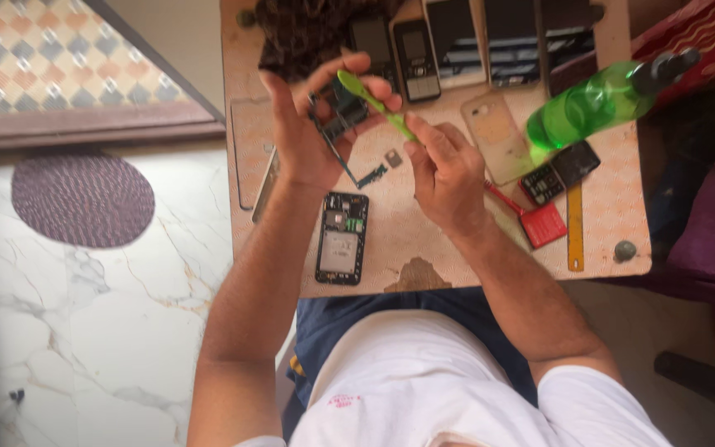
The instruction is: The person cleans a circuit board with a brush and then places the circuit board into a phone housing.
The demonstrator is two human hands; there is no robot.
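Phones at 12 o'clock cut off by frame edge, partly under dark patterned cloth [308,33]. Left hand [308,132] grip closed round dark circuit board [343,124], most of board hidden behind fingers, detail blurred. Right hand [444,170] grip pinching green plastic brush [374,101], head touching board. Open phone shell [342,238] flat on worn tan surface [424,240] at 6 o'clock of hands. Translucent green bottle [597,103] at 2 o'clock, cap blurred.

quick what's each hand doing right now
Left hand: closed on a phone circuit board.
Right hand: closed on a green toothbrush, its head at the board.
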